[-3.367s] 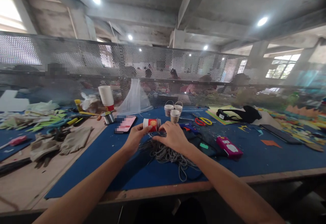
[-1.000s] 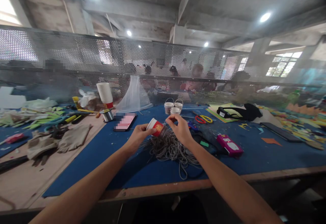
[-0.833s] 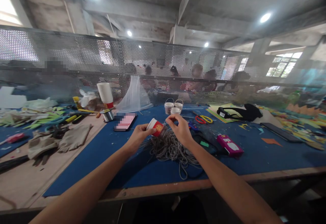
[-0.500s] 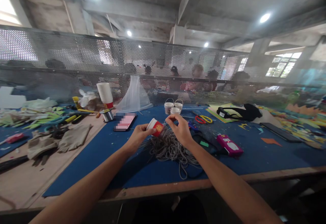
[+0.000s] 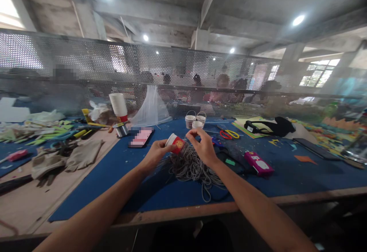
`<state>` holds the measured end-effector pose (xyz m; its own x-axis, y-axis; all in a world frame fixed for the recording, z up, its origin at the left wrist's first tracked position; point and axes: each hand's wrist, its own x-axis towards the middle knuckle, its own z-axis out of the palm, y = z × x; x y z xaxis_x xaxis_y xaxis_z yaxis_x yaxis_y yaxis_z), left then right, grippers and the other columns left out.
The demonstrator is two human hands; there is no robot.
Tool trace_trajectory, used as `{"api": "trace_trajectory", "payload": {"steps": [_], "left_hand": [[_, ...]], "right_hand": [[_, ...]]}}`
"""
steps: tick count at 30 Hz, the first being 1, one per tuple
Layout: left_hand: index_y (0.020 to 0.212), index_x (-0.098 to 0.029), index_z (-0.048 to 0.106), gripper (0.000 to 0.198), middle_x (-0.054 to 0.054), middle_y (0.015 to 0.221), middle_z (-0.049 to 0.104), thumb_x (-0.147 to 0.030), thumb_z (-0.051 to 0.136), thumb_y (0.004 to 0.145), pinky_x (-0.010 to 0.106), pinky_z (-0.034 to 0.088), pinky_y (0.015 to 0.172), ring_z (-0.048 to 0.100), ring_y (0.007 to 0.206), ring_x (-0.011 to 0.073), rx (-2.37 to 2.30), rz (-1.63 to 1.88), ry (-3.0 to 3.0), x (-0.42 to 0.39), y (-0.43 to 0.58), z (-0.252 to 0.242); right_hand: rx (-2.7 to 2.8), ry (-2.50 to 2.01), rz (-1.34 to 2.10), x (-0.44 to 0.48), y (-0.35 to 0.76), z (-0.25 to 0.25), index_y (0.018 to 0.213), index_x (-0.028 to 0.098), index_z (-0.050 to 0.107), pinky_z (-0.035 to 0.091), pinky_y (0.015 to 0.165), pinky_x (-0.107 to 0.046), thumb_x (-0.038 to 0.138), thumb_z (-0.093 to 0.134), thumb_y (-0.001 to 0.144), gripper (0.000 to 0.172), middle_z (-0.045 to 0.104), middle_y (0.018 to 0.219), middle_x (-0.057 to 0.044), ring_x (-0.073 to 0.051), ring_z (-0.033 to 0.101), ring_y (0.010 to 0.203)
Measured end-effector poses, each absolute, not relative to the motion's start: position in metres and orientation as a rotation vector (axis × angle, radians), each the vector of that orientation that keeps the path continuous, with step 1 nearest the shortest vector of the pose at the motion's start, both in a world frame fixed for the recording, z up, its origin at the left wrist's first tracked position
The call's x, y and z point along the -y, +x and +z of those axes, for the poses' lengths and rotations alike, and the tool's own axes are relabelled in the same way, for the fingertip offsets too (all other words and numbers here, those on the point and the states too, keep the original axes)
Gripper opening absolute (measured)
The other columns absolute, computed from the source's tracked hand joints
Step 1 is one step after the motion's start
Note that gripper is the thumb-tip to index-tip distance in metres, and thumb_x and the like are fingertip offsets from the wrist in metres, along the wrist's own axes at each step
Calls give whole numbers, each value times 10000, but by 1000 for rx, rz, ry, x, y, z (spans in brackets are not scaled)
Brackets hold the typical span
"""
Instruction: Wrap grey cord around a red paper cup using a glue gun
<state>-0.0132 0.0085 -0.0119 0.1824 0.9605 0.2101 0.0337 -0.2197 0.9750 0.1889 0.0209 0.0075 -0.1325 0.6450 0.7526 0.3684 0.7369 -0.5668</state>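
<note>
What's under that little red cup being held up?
A tangled heap of grey cord on the blue mat, below the red cup in the left hand. The mat beneath the heap is covered.

Along the surface's point(image 5: 114, 179) far edge stand stacked cups point(image 5: 118, 105) and three small pails point(image 5: 195, 121); scissors point(image 5: 228, 134) lie beside them, gloves point(image 5: 65, 159) near the left edge.

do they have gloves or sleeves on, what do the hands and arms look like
No gloves: the left hand and right hand are bare. No watch or bracelet shows at either wrist. Both forearms are uncovered, with no sleeve clearly in view.
</note>
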Motion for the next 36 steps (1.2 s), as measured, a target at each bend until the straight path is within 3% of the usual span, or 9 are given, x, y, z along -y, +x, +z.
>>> {"api": "trace_trajectory", "payload": {"steps": [22,36], "left_hand": [[917,-148,777,238,29,748,741,-315,708,761,286,455,749,639,700,190,-898,1161,1454,-6,-14,-13],[861,-160,779,201,26,760,748,-320,720,754,274,448,752,631,697,173,-907,1185,1457,-10,-15,-15]], "right_hand": [[1737,-791,225,-23,187,4,847,205,631,461,817,-304,363,585,916,178,664,823,-21,-169,609,783],[1722,-810,232,-25,188,4,844,214,625,465,803,-306,360,583,915,168,657,811,-7,-160,612,757]]}}
